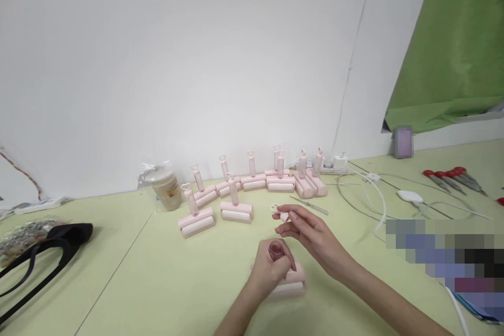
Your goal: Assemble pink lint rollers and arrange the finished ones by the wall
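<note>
My left hand (270,268) is wrapped round the upright clear tube handle (276,250) of a pink roller (292,286) near the front of the table. The tube's top is uncovered and faces up. Just above and to the right, my right hand (311,233) pinches a small pink cap with a heart-shaped loop (275,209); the cap is apart from the tube. Behind my hands stand several finished-looking pink rollers with upright handles and heart loops, among them one at the front left (197,221) and one beside it (236,211).
A bagged drink cup (168,191) stands left of the rollers. A craft knife (311,205) lies behind my right hand. White cables (384,210), a white charger (410,197) and red-handled tools (452,176) are on the right. Black straps (66,236) lie left.
</note>
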`<state>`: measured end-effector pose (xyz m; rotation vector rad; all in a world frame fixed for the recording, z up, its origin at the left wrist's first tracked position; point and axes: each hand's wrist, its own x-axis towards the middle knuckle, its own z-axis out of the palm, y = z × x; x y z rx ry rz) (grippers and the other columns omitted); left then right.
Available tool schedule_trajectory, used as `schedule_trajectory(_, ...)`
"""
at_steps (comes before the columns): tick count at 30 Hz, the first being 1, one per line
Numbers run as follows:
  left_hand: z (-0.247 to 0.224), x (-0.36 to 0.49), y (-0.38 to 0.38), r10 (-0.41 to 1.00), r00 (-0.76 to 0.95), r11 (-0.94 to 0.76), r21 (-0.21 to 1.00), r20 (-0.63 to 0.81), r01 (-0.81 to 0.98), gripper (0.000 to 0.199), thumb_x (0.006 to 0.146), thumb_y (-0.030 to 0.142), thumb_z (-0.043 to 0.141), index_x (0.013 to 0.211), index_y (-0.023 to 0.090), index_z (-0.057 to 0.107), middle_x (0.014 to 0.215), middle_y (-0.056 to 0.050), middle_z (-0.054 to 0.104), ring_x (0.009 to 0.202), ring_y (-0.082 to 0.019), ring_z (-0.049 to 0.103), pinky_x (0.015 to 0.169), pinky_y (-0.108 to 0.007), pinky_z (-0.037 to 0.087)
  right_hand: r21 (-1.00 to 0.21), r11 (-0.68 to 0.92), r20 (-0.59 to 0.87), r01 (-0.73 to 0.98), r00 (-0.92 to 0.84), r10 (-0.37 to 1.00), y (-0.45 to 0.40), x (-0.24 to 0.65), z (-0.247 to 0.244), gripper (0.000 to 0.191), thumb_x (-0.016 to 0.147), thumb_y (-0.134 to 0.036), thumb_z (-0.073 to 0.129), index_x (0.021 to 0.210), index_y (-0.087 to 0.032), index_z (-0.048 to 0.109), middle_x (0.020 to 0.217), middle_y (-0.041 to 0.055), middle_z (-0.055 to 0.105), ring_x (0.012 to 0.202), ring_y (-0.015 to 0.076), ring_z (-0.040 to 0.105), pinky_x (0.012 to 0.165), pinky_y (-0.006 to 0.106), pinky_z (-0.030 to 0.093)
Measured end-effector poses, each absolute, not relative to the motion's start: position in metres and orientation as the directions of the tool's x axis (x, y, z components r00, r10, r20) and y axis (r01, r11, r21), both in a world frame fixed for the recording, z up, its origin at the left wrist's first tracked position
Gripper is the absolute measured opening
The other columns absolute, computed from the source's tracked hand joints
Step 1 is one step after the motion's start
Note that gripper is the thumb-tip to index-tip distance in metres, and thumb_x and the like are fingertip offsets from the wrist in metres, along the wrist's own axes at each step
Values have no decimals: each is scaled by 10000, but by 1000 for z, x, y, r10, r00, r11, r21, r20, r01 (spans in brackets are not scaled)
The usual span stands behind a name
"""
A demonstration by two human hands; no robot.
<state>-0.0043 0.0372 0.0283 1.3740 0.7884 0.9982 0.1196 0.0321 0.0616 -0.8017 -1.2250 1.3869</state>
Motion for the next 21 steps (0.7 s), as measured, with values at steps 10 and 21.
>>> schedule_trajectory(10,20,-5,39,917,388,-69,994,96,-84,134,532,239,463,420,176,428,373,60,348,366,-55,310,395,-204,225,-956,275,293,-101,-347,891,21,112,55,271,807,-316,559,1060,-244,490,1028,65,589,1009,197,538,869,352,426)
schedule_trajectory(21,18,-6,40,881,421,-160,974,213,-159,174,559,246,514,511,194,355,424,84,305,415,-56,284,413,-194,226,-887,440,338,139,-454,824,23,120,65,85,765,-159,537,778,-209,469,947,52,595,904,176,561,812,335,443)
